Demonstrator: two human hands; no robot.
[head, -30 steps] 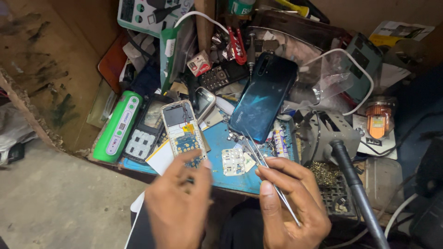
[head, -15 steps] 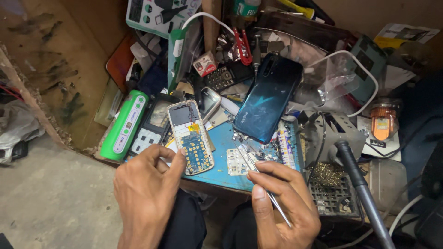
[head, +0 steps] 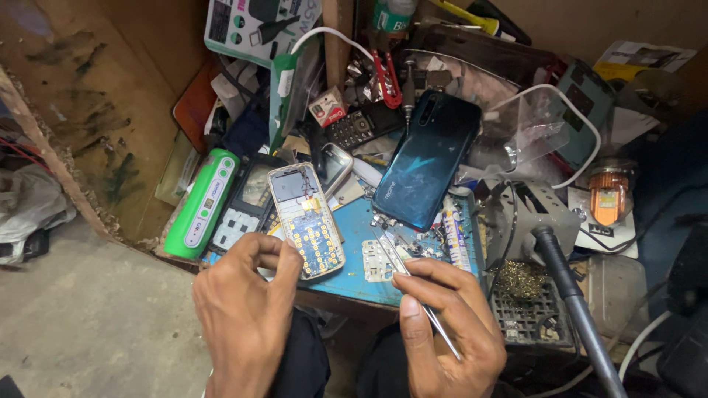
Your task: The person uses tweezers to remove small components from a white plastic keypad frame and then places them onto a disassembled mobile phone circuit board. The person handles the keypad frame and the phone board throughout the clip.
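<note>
Mid-repair, frame centre: left hand (head: pixel 247 317) clamped on opened keypad phone (head: pixel 306 220) over blue mat (head: pixel 354 254). Right hand (head: pixel 450 332) pinches tweezers (head: pixel 413 291), tips poised near board. Next calls for steady, precise probing.

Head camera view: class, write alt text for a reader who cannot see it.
The left hand holds an opened keypad phone over a cluttered blue mat, while the right hand grips tweezers. A dark teal smartphone lies behind.

Your left hand (head: pixel 247 313) gripped the opened keypad phone (head: pixel 306 220) over the worktop (head: pixel 354 276); your right hand (head: pixel 450 332) pinched tweezers (head: pixel 413 284).
</note>
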